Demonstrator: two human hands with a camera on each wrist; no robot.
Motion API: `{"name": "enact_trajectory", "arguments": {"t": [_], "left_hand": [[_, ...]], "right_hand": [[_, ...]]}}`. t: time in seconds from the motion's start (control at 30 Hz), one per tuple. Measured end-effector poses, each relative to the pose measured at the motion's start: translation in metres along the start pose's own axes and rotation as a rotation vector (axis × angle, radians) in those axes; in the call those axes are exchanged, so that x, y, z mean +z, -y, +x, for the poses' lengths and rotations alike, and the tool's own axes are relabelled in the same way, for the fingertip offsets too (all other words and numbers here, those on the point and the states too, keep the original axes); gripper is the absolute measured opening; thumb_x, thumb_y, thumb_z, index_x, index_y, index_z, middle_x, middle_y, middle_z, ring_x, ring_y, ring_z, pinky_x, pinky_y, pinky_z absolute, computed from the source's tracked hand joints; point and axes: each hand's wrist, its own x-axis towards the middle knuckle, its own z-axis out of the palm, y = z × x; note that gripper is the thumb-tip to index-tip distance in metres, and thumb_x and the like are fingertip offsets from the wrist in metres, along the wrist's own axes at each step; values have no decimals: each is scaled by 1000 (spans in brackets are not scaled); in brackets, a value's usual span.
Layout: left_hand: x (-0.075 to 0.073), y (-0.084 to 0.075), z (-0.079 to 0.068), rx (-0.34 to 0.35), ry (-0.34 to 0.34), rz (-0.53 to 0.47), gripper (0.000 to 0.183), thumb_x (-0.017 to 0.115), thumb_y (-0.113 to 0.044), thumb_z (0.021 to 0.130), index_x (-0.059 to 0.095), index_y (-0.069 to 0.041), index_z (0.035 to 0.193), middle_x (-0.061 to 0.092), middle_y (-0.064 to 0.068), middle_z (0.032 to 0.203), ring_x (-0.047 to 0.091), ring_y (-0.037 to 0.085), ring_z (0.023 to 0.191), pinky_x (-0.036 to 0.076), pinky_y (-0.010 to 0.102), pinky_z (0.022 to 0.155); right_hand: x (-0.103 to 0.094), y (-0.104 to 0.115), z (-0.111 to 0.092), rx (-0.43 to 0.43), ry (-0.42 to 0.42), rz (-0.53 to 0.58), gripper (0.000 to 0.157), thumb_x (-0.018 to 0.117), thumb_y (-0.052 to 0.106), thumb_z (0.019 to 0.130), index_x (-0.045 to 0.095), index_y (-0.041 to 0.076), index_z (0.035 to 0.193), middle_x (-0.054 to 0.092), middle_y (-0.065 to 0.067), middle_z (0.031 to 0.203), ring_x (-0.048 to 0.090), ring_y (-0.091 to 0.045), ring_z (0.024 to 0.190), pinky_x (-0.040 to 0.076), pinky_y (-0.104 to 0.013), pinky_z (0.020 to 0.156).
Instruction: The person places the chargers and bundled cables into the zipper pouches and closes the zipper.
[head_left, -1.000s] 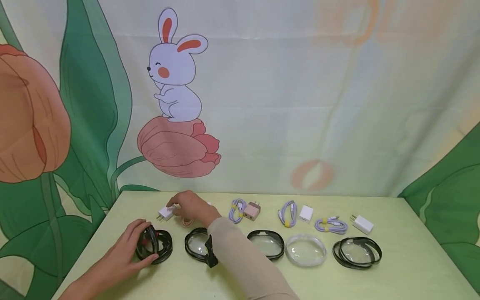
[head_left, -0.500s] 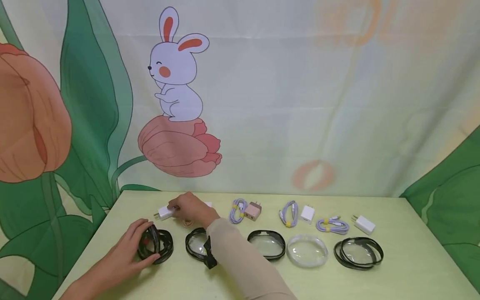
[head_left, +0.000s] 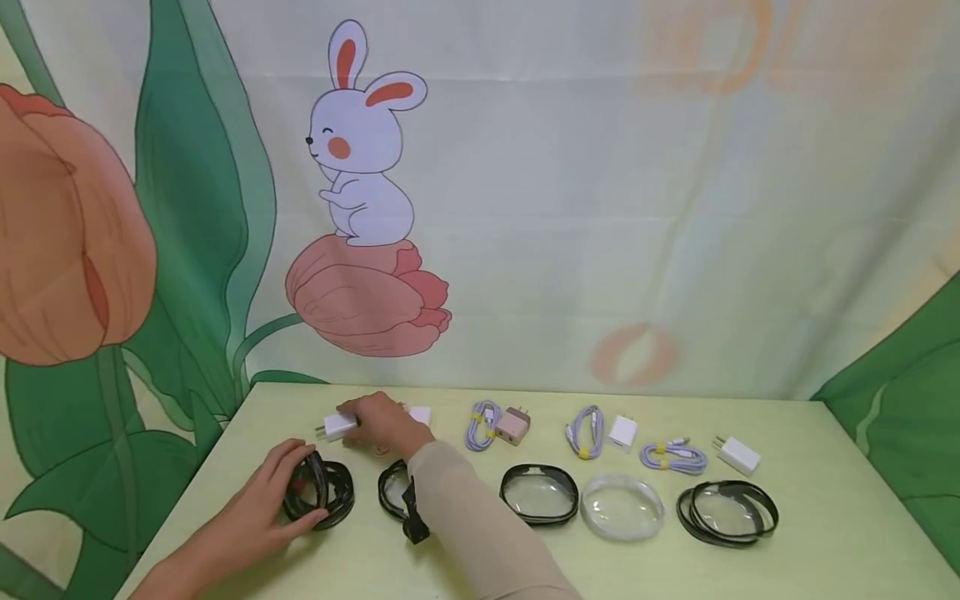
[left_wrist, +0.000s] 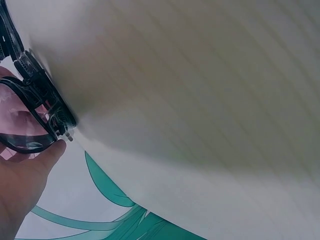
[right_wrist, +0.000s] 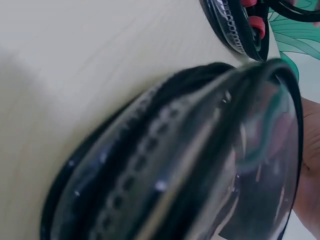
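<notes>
My left hand (head_left: pixel 258 500) grips the raised rim of a clear round zip case (head_left: pixel 341 498) with black edging, at the table's left. In the left wrist view its thumb (left_wrist: pixel 42 172) lies against the case's edge (left_wrist: pixel 47 95). Farther back, my right hand (head_left: pixel 386 421) pinches a white charger plug (head_left: pixel 339 427) by its right end, prongs facing left. A pinkish cable (head_left: pixel 382 452) lies partly hidden under this hand. Just right of it sits another white charger (head_left: pixel 420 414). The right wrist view is mostly filled by a second black-edged case (right_wrist: pixel 150 165).
More round clear cases, black-edged (head_left: pixel 539 496) and clear-edged (head_left: pixel 622 508), line the front. Behind them lie coiled lilac cables (head_left: pixel 482 427), a pink charger (head_left: pixel 513 425) and white chargers (head_left: pixel 622 432). My right sleeve crosses over the row. A printed curtain (head_left: pixel 525 208) hangs behind the table.
The white charger in my right hand has turned slightly, its prongs pointing more to the left. My left hand stays on the case. The head view has shifted a little.
</notes>
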Motion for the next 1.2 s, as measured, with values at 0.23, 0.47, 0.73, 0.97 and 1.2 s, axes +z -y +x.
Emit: {"name": "enact_trajectory", "arguments": {"t": [0.23,0.47,0.73,0.97,1.2], "left_hand": [[3,0,0,18,-20,1,83,87,-31,81,42,-1,144,40,24,142,53,41,122,51,59,90],[0,0,2,-3,3,1,83,86,-33,82,42,-1,144,39,25,143,52,43,124,50,59,91],[2,0,3,11,8,6,81,85,-32,83,41,-2,144,39,24,142,53,43,123,51,58,89],[2,-1,3,7,10,12,82,86,-33,82,41,-2,144,39,23,142,55,42,121,52,58,88],[1,-3,4,-17,26,9,81,85,-35,83,42,-3,144,39,24,143,54,42,122,52,58,89]], "right_hand": [[5,-1,1,11,-61,-27,44,79,31,90,70,26,133,70,12,125,63,-3,107,49,-20,91],[1,-6,2,-18,-113,-37,39,82,36,87,75,24,124,74,14,112,64,-1,98,48,-14,84],[-6,-12,-3,-19,-163,130,28,81,38,86,81,24,110,75,16,96,57,5,77,44,-10,70],[-7,-15,-4,99,-169,312,35,85,41,81,80,27,112,76,18,98,58,6,82,46,-13,70],[-14,-14,-3,123,-203,408,36,87,40,78,81,25,110,77,14,95,59,3,81,47,-15,66]]}}
